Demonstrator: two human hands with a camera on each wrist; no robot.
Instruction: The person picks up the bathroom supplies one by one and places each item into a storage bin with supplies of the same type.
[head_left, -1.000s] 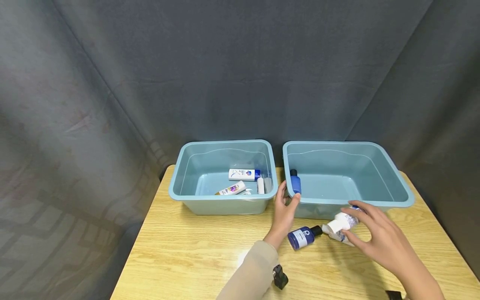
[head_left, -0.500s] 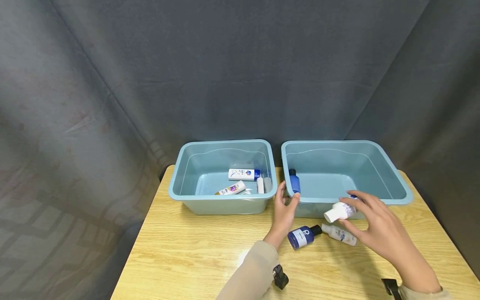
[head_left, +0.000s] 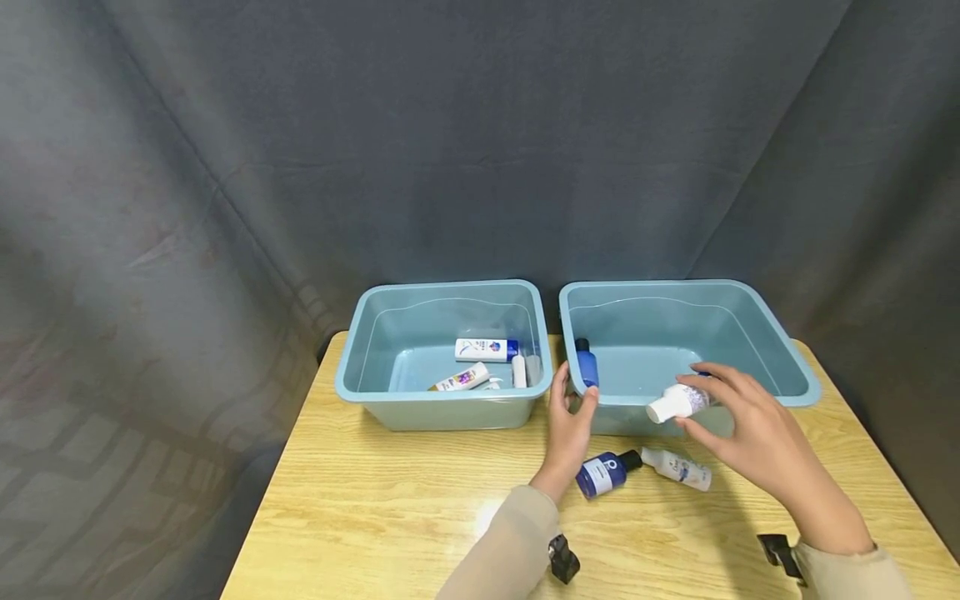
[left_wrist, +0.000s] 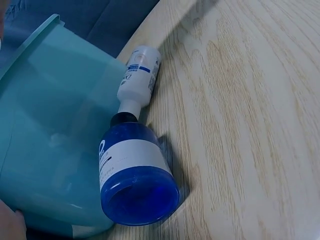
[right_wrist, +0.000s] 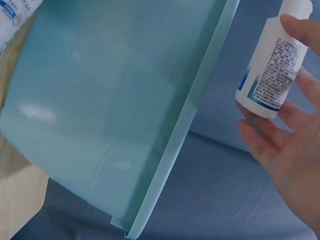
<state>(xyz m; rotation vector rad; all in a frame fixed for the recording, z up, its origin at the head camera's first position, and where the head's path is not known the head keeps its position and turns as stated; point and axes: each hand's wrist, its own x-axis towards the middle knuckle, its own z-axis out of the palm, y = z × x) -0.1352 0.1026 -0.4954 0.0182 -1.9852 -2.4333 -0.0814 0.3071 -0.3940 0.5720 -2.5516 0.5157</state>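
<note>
My right hand [head_left: 757, 429] holds a small white bottle [head_left: 678, 403] with a printed label, tilted, above the front rim of the right blue bin [head_left: 690, 287]. In the right wrist view, thumb and fingers clasp this bottle [right_wrist: 275, 65] outside the bin wall. My left hand [head_left: 567, 429] grips the same bin's front left corner, thumb at the rim. Between the hands a dark blue bottle [head_left: 602, 475] with a black cap lies on the table. Its cap meets the cap of a white Dove bottle [head_left: 682, 469] lying beside it. A blue bottle [head_left: 587, 367] rests inside the right bin.
A matching left bin [head_left: 442, 395] stands alongside, with several bottles in it, among them a white bottle [head_left: 480, 350] with a blue cap. Both bins stand toward the back of the wooden table [head_left: 360, 508]. A grey curtain [head_left: 480, 150] hangs behind.
My right hand has lifted the white bottle up off the spot by the Dove bottle to the bin's rim. The right bin has shifted slightly left; my left hand stays at its corner.
</note>
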